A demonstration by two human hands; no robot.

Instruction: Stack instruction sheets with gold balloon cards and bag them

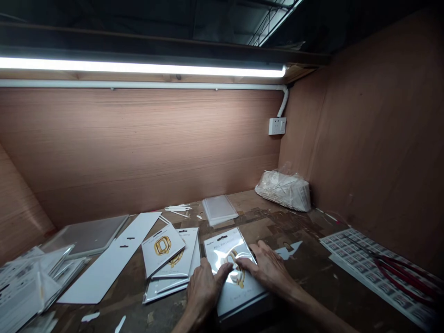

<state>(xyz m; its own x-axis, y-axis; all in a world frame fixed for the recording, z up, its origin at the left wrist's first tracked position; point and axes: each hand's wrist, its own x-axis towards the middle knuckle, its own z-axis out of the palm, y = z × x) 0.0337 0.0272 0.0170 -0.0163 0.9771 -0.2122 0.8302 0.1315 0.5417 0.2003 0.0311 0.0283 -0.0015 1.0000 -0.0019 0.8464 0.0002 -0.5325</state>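
Note:
A white packet in a clear bag with a gold letter balloon printed on it (225, 252) lies on top of a stack at the near middle of the brown worktable (305, 263). My left hand (204, 287) rests on the packet's left edge with the thumb pressed onto its face. My right hand (268, 268) lies flat on its right side, fingers stretched toward the gold print. To the left, a fanned pile of similar gold-letter packets (168, 252) lies apart from both hands.
A long white card strip (111, 259) and a grey sheet (88, 233) lie at left, beside stacked packets (27, 282). Clear bags (219, 209) and a bagged white bundle (284, 189) sit at the back. Sticker sheets (364, 263) with red scissors (398, 270) lie right.

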